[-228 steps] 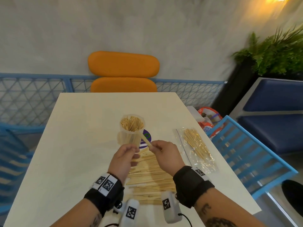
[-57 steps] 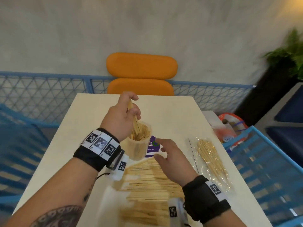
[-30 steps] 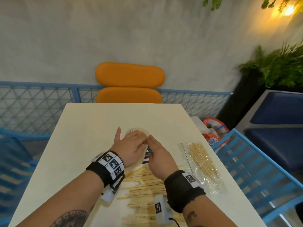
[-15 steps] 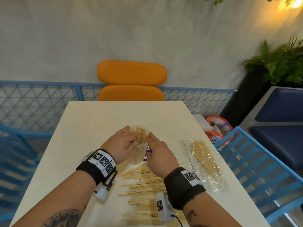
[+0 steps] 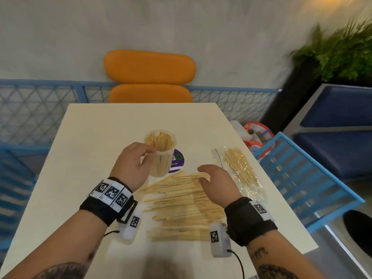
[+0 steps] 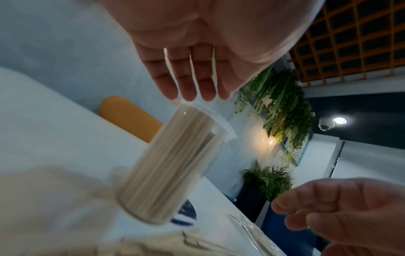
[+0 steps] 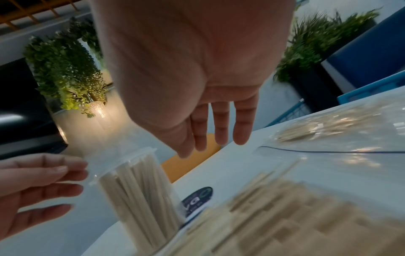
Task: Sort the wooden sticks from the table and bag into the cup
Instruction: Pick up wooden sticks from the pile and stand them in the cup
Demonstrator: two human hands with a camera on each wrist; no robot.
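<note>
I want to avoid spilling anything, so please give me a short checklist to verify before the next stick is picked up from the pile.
1. Cup stands upright on the table: ok.
2. Cup has room for more sticks: cannot tell; it already looks nearly full.
3. Left hand steadies the cup: cannot tell; its fingers are at the rim, but the wrist views do not show a firm grip.
4. Right hand is empty and ready: ok; its fingers are relaxed above the pile of sticks.
5. Pile lies within reach, clear of the table edge: ok.
6. Bag of sticks lies flat, away from the cup: ok.
</note>
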